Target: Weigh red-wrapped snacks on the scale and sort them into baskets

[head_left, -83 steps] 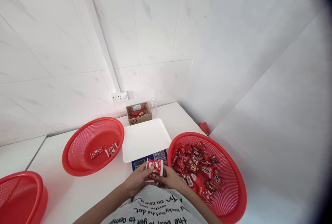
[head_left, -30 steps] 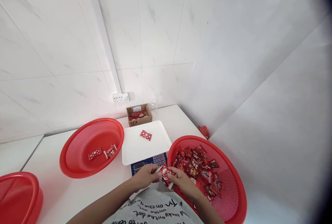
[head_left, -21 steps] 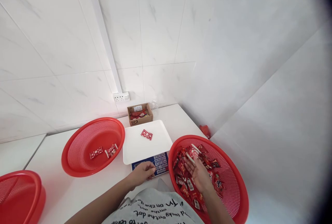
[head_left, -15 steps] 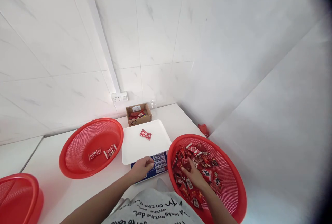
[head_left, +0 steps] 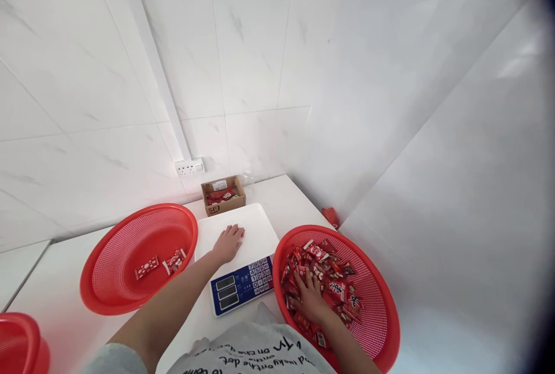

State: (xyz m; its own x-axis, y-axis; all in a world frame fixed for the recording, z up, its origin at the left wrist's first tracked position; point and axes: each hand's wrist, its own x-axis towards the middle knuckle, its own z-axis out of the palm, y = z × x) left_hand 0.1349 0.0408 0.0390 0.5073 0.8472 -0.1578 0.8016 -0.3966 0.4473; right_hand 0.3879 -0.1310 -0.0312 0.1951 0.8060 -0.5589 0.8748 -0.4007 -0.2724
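Observation:
My left hand (head_left: 228, 244) is over the white weighing plate (head_left: 260, 226) of the digital scale. Its fingers curl down around a small red-and-white snack packet (head_left: 243, 233), and only a red bit shows at the fingertips. Inside the large red basket (head_left: 390, 328) at the right, my right hand (head_left: 311, 300) rests with spread fingers on a heap of red snack packets (head_left: 336, 288). Two packets lie apart in the left red basket, one polka-dotted (head_left: 146, 267) and the other red and white (head_left: 174, 262).
The scale's blue keypad panel (head_left: 243, 286) faces me. Behind it stands a small cardboard box (head_left: 225, 207) holding red packets. The left red basket (head_left: 93, 287) is beside the scale, with another red basket (head_left: 32, 342) at the lower left edge. A wall socket (head_left: 189, 167) sits above the table.
My left hand has moved forward from the keypad onto the plate, covering the packet there. My right hand has spread its fingers on the heap. The whole view has shifted slightly.

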